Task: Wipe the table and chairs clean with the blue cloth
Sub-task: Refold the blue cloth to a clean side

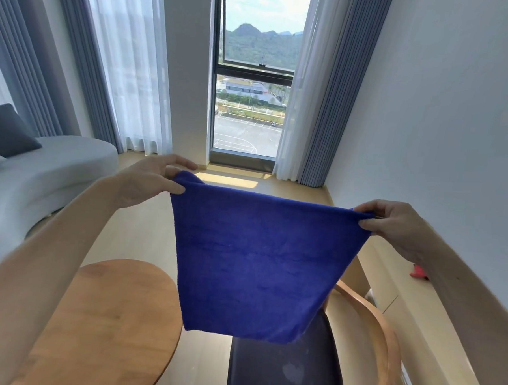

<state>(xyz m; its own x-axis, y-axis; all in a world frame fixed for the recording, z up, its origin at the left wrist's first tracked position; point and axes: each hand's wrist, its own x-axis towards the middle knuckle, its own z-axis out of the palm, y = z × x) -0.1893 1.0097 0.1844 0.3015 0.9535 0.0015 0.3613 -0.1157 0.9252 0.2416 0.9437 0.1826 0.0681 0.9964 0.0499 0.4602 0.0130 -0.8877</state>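
Left hand point(150, 181), right hand point(395, 226) pinch blue cloth point(254, 266) top corners, spread midair above table point(99, 316), chair point(281, 370). Risk: loose pinch, corner slips, cloth drops.

No writing to read anywhere here, no labels, brands, numbers or signs on anything in view.

Blue cloth point(252, 260) hangs flat — above round wooden table point(105, 317) (and dark-seated chair point(284, 367)).
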